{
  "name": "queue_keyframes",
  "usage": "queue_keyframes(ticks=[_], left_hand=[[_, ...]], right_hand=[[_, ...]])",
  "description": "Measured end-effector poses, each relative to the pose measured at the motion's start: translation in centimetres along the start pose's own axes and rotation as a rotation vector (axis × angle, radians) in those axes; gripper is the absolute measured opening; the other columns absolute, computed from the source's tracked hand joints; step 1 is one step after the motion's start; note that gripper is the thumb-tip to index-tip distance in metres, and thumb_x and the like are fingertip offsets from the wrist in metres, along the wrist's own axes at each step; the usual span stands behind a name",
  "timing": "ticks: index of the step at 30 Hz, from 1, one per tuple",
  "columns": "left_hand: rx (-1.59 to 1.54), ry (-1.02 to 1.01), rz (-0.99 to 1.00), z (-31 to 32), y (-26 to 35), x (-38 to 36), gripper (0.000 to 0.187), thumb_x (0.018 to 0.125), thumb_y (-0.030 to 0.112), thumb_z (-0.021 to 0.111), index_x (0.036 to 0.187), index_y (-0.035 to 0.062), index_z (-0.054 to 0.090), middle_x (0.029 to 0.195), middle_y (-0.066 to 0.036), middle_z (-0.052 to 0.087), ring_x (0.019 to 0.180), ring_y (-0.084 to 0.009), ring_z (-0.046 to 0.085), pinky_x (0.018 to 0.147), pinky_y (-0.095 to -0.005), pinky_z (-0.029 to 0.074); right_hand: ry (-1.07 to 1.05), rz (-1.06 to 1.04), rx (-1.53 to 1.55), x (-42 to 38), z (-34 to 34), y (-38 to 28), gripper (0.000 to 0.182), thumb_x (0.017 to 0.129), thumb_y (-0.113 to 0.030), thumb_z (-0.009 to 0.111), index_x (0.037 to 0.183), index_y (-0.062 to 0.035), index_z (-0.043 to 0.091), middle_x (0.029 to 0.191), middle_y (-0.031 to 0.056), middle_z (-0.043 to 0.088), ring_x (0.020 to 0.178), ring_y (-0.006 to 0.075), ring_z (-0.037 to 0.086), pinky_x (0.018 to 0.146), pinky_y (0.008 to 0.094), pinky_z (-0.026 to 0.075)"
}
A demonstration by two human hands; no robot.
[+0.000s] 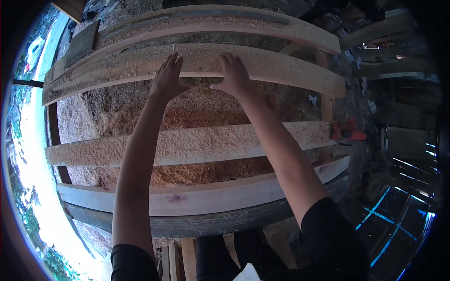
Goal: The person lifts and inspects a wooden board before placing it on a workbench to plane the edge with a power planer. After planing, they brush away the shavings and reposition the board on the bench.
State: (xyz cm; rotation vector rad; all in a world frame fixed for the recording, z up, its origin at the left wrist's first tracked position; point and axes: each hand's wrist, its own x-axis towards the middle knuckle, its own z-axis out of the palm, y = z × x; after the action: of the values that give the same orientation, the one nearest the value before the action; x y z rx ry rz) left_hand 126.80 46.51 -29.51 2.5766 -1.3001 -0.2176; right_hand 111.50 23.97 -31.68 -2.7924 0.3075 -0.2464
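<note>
Both of my arms reach forward to a long wooden plank strewn with pale shavings. My left hand lies over its near edge, fingers stretched out across the top and thumb pointing inward. To the right, my right hand is placed the same way, with its fingers extended and thumb spread toward the left hand. A short stretch of plank shows between the two hands. Nearer to me, another shaving-covered plank runs under my forearms.
A pale board with a knot lies closest to me. Beyond the hands is a further plank. Wood shavings cover the ground between planks. A red tool sits at the right end. Someone's dark-clothed legs appear at the top right.
</note>
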Motion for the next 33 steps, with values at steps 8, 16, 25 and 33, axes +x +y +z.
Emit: queue_keyframes(ticks=[8,16,25,33], left_hand=[[0.027,0.007,0.067,1.1,-2.5,3.9,0.095,0.074,0.023,0.095,0.154,0.0046,0.047,0.167,-0.016,0.039,0.158,-0.036,0.036,0.128,-0.0453,0.037],[0.033,-0.021,0.01,-1.0,-3.5,6.1,0.093,0.061,0.029,0.103,0.142,0.02,0.058,0.163,-0.015,0.043,0.158,-0.0368,0.035,0.131,-0.0573,0.029],[0.046,-0.003,0.091,-1.6,-4.4,7.2,0.098,0.05,0.041,0.106,0.137,0.0248,0.063,0.156,-0.016,0.048,0.154,-0.0399,0.039,0.134,-0.0578,0.022],[-0.169,0.052,0.189,-0.8,-5.8,7.8,0.104,0.042,0.036,0.109,0.133,0.0172,0.06,0.141,-0.017,0.05,0.14,-0.0467,0.045,0.116,-0.0599,0.047]], right_hand=[[0.067,0.067,0.02,2.6,1.9,-3.0,0.089,0.068,-0.028,0.097,0.141,-0.0003,0.054,0.144,0.0188,0.055,0.139,0.0387,0.052,0.123,0.0501,0.04],[0.063,0.106,-0.031,6.2,2.4,-3.5,0.108,0.061,-0.032,0.102,0.148,0.0021,0.048,0.153,0.0226,0.05,0.144,0.0422,0.049,0.125,0.0506,0.039],[-0.087,0.178,-0.132,8.3,2.7,-4.4,0.125,0.055,-0.032,0.105,0.157,-0.0049,0.037,0.159,0.0191,0.044,0.153,0.0381,0.039,0.125,0.0605,0.034],[-0.115,0.183,-0.195,8.0,2.7,-4.5,0.126,0.054,-0.03,0.105,0.158,-0.0047,0.038,0.155,0.017,0.044,0.151,0.0382,0.041,0.122,0.0633,0.035]])
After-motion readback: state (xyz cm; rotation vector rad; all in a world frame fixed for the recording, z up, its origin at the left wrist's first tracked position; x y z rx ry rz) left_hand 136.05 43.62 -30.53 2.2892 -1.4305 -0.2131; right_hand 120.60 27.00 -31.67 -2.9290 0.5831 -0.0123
